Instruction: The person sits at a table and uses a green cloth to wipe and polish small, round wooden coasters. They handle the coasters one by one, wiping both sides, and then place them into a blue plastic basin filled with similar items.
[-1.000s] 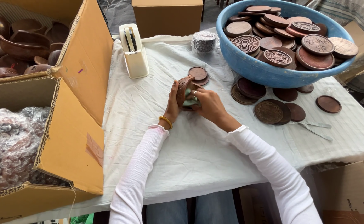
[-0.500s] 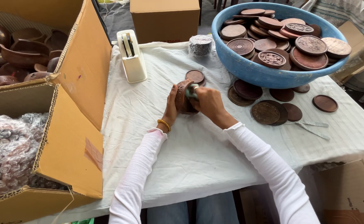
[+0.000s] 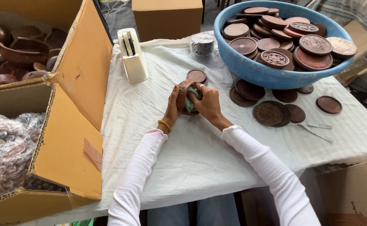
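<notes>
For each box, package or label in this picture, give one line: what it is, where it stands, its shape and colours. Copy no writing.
Open cardboard box: left, brown, flaps up, bubble wrap inside.
Closed cardboard box: top centre, brown, rectangular.
Cardboard carton: lower right, brown, dark print.
Wrapped roll: beside the blue basin, round, silvery-grey.
No screens or signs.

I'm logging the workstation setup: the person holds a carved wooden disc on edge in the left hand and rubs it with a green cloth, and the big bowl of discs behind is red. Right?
Not quite. The head view shows the bowl is blue, not red. The rest holds: the left hand holds the carved wooden disc on edge while the right hand presses a green cloth against it.
</notes>
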